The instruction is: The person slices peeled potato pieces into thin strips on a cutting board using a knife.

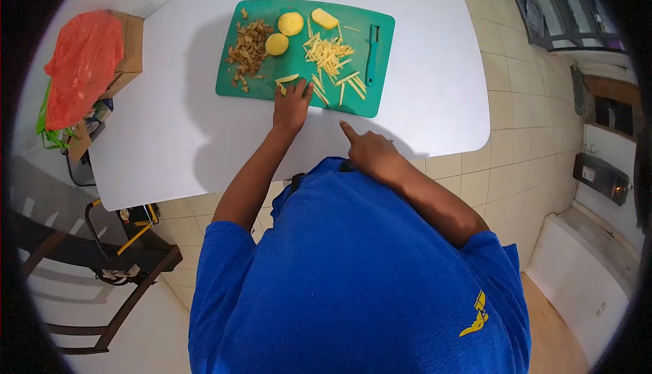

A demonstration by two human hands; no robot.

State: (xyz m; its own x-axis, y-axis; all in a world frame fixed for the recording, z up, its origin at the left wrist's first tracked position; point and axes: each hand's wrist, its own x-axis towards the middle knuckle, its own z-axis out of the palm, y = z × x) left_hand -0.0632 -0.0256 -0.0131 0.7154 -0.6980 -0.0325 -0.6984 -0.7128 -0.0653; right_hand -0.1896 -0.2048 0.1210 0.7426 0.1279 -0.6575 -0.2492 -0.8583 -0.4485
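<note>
A green cutting board (pixel 272 87) lies on the white table. My left hand (pixel 292 110) reaches over its front edge, fingertips bent down and closed around a pale potato slice (pixel 283 89) that mostly hides beneath them. Another cut potato piece (pixel 288 78) lies just beyond those fingers. My right hand (pixel 375 154) is at the table's front edge, index finger stretched toward the board and other fingers curled; what they hold, if anything, is hidden. Potato sticks (pixel 327 55) are heaped on the board's right half, beside a green-handled peeler (pixel 372 58).
Brown peelings (pixel 249 46) cover the board's left side. Two peeled potatoes (pixel 291 24) (pixel 277 44) and a cut potato chunk (pixel 324 19) lie near its far edge. A red plastic bag (pixel 85 61) and a cardboard box (pixel 129 51) stand at the table's left.
</note>
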